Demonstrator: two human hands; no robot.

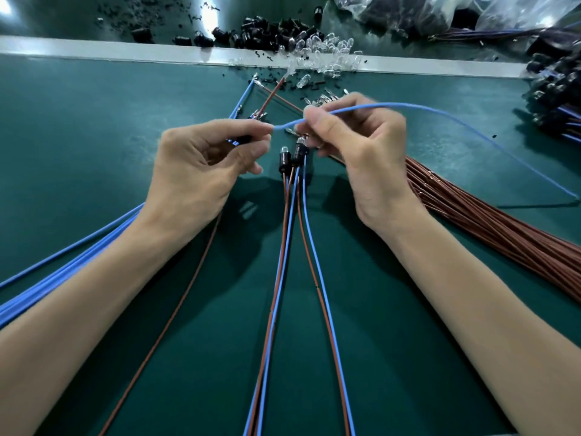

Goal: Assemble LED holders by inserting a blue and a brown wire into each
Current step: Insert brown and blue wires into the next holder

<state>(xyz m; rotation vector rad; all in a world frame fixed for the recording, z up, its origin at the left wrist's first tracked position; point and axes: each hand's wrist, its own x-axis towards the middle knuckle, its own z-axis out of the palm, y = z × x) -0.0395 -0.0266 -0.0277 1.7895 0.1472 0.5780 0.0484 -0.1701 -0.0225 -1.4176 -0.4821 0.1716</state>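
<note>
**Green table [94, 136], two hands on one blue wire [408, 106]**

A dark green table fills the view, crossed at the far side by a white strip [94, 50]. Both bare hands are raised over the middle of it.

The left hand [201, 165] has its fingers curled, with thumb and forefinger pinching the near end of the blue wire. A small dark part [243, 139], mostly hidden, shows between those fingers. The right hand [361, 152] pinches the same wire just beside the left hand, between thumb and forefinger. From there the wire arcs away right and comes down to the table.

Between the hands lie two black LED holders [290, 157], each trailing a blue and a brown wire toward the viewer. A thick bundle of brown wires [503, 228] lies to the right, and a bundle of blue wires [63, 262] passes under the left forearm. Loose black holders [267, 34] and clear LEDs [330, 48] are heaped along the white strip.
</note>
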